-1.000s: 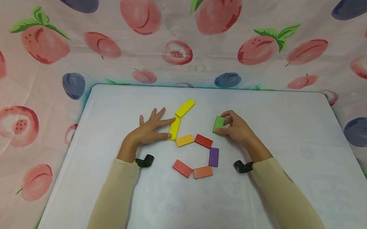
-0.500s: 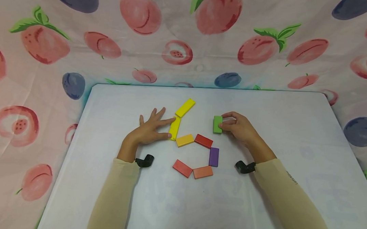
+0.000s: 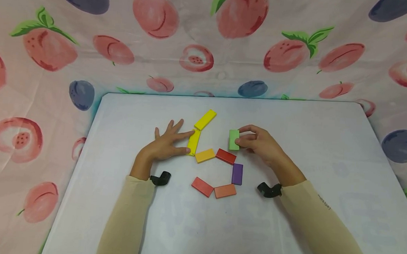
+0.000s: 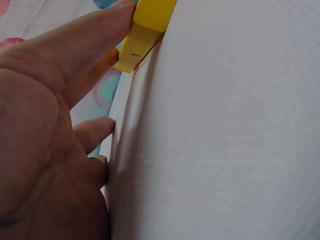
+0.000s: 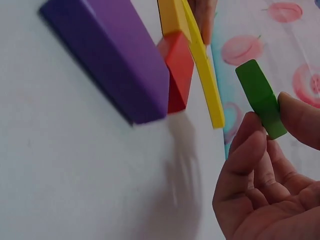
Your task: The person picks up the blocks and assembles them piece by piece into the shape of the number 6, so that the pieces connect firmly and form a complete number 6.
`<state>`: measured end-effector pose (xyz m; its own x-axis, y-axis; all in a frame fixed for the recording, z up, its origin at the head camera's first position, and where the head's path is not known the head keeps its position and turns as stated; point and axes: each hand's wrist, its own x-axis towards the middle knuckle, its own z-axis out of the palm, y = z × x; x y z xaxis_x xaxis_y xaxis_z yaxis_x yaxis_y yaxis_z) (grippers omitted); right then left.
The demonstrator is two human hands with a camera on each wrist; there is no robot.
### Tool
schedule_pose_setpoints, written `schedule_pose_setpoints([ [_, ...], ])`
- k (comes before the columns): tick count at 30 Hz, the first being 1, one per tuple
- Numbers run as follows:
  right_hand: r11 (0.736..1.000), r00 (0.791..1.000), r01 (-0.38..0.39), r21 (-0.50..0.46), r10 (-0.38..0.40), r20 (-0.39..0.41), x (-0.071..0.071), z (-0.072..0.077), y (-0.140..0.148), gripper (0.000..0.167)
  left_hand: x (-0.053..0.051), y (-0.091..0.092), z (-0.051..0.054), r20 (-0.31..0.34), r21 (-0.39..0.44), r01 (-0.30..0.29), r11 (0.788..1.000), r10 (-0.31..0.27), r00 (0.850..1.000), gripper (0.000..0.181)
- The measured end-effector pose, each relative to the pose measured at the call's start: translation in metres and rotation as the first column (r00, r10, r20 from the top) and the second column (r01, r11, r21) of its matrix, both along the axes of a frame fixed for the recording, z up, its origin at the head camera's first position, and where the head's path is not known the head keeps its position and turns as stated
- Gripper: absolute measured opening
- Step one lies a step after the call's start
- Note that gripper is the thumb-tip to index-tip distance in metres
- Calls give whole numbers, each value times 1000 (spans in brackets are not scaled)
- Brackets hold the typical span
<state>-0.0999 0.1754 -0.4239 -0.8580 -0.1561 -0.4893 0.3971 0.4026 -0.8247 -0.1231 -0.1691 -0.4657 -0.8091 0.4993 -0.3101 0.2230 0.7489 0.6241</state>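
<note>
My right hand (image 3: 261, 144) pinches a green block (image 3: 234, 139) between thumb and fingers. In the right wrist view the green block (image 5: 261, 97) is held up off the white table. My left hand (image 3: 163, 144) is spread out, its thumb and index finger touching the near yellow block (image 3: 193, 142) along its left side. Thumb and yellow block (image 4: 147, 25) meet at the top of the left wrist view. A far yellow block (image 3: 205, 120) joins that one at an angle. From its near end a curved line runs through an orange-yellow block (image 3: 205, 156), a dark red block (image 3: 225, 156) and a purple block (image 3: 237, 174).
The curve ends with an orange block (image 3: 225, 191) and a light red block (image 3: 202, 187). All these lie on a white table (image 3: 287, 236). A fruit-patterned cloth (image 3: 226, 75) hangs behind it and at the sides. Black wrist devices (image 3: 160, 178) sit at both cuffs.
My right hand has turned the green block from tilted to nearly straight and carried it left, to above the dark red block in the head view. My left hand and the laid blocks stay put.
</note>
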Motion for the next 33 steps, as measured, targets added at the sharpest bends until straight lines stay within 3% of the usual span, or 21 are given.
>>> schedule_pose_setpoints([
  [15,983,996,-68,-169,77,46,12,6,-23,50,1,1,2,1,8,1,1000,-1,1000,66],
  [33,974,988,-114,-196,132,85,20,7,-49,44,0,1,3,6,3,-3,1000,3,1000,67],
])
